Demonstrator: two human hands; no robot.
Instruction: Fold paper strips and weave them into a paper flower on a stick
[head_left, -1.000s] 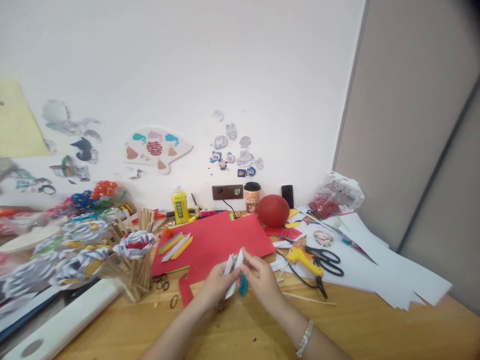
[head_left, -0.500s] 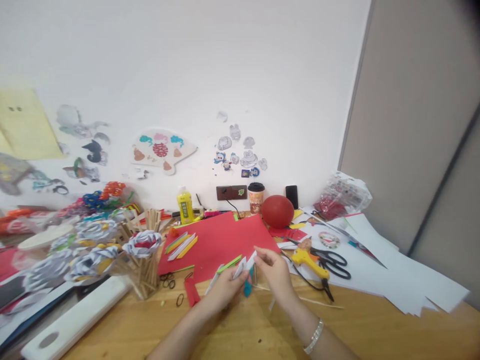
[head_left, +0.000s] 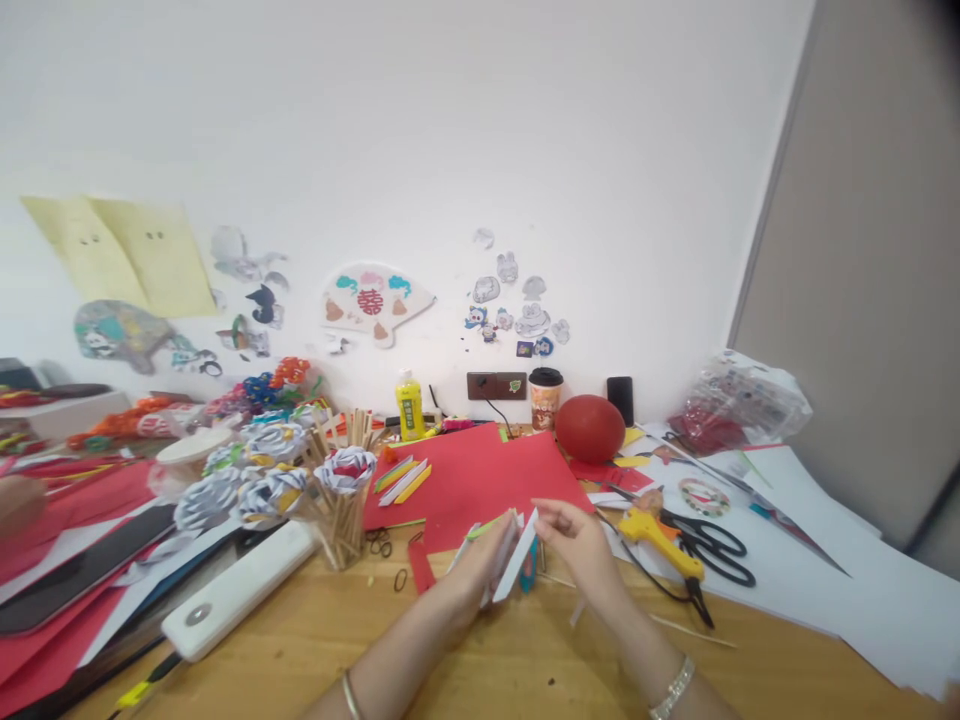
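Nearside, the desk (head_left: 480, 665) lies open; the left hand (head_left: 474, 572) grips strips (head_left: 484, 529), the right hand (head_left: 576, 543) pinches a white strip (head_left: 517, 560); the fan (head_left: 390, 315) reads 囍.

Bright, diffuse light, apparently overhead; wall (head_left: 637, 150) pale, evenly lit. Soft shadow on counter (head_left: 487, 685) below left hand (head_left: 480, 565) and right hand (head_left: 581, 545). Slight overall blur; edges stretched; 1 corner, top right, darkened.

Paper strips (head_left: 516, 562) between left hand (head_left: 480, 568) and right hand (head_left: 576, 538), bottle (head_left: 409, 408) left of cup (head_left: 545, 402), ball (head_left: 590, 430) before phone (head_left: 621, 398)
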